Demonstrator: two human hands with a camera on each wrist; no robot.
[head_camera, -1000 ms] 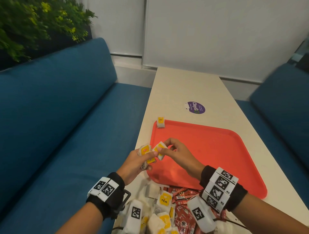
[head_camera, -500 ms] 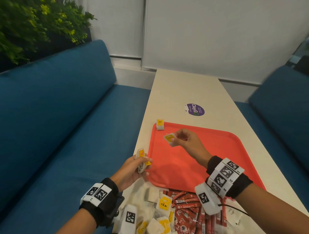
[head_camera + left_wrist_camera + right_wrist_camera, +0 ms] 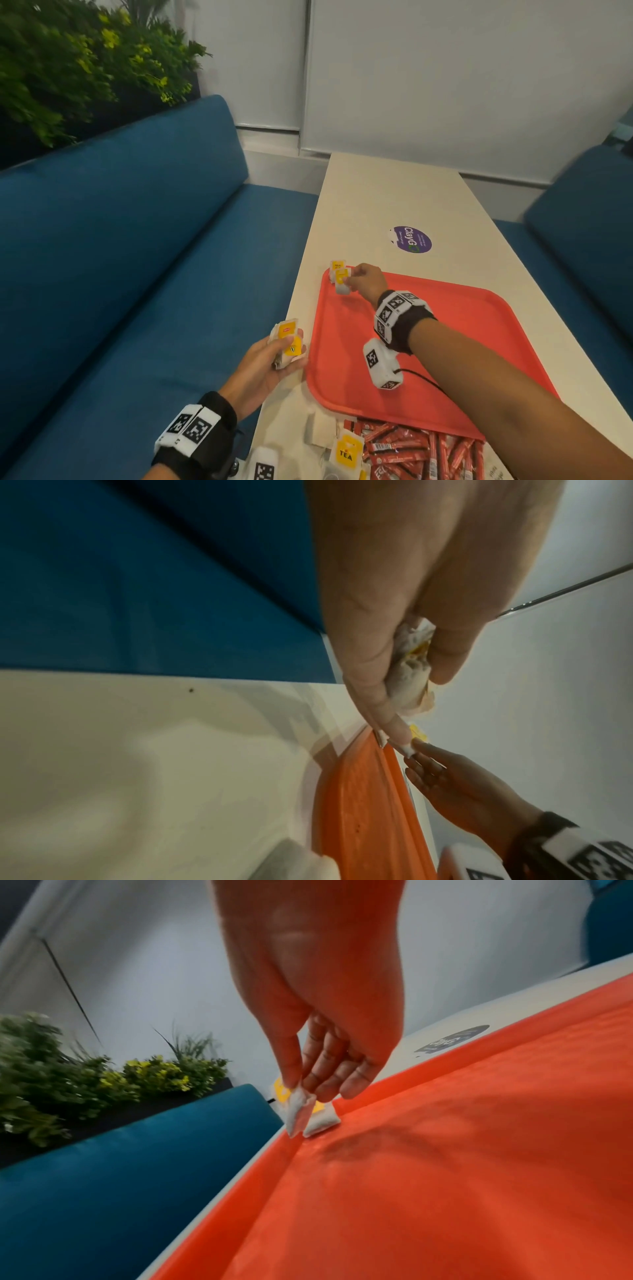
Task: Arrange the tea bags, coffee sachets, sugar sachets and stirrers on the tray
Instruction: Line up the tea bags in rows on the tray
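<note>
Head view: right hand (image 3: 364,281) pinches a tea bag (image 3: 342,281) at the tray (image 3: 445,342) far-left corner; left hand (image 3: 270,359) grips spare bags (image 3: 287,342). Next: release beside the placed bag (image 3: 336,266).

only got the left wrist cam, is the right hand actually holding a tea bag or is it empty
Observer: Holding one. The right hand pinches a tea bag just over the far left corner of the tray.
Operator: anything already down in that corner
Observer: Yes, a second tea bag sits at that corner, right behind the held one.
Operator: whats left to sort near me
Observer: A heap of red sachets and some loose tea bags lie on the table at the tray's near edge.
</note>
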